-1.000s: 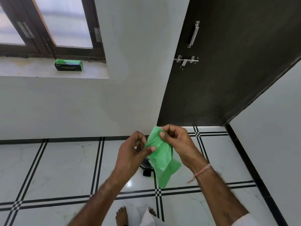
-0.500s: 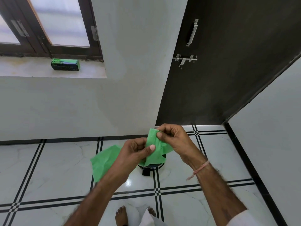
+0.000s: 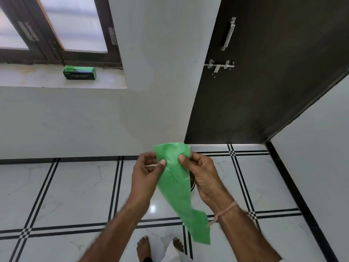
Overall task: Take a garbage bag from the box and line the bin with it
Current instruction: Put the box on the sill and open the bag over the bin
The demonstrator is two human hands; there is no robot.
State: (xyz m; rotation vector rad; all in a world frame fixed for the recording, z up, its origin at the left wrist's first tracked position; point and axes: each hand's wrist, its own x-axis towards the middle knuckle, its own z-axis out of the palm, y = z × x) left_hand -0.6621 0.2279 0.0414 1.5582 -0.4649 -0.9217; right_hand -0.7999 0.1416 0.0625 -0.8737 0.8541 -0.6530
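A thin green garbage bag (image 3: pixel 176 188) hangs in front of me, its top edge pinched between both hands and its tail trailing down to the right. My left hand (image 3: pixel 146 172) grips the top left edge with thumb and fingers. My right hand (image 3: pixel 201 173) grips the top right edge. The green and black bag box (image 3: pixel 79 73) lies on the window sill at the upper left, far from both hands. The bin is almost wholly hidden behind the bag and my right hand; only a dark sliver (image 3: pixel 192 185) shows on the floor.
A dark door (image 3: pixel 264 72) with a metal handle and latch stands closed ahead on the right. White walls close in at left and right. The white tiled floor (image 3: pixel 66 195) has black lines. My bare feet (image 3: pixel 143 248) show at the bottom.
The bag's tail swung from hanging left of my left hand to hanging straight down and right. Both hands stayed at the top edge, now spread slightly with more bag showing above them.
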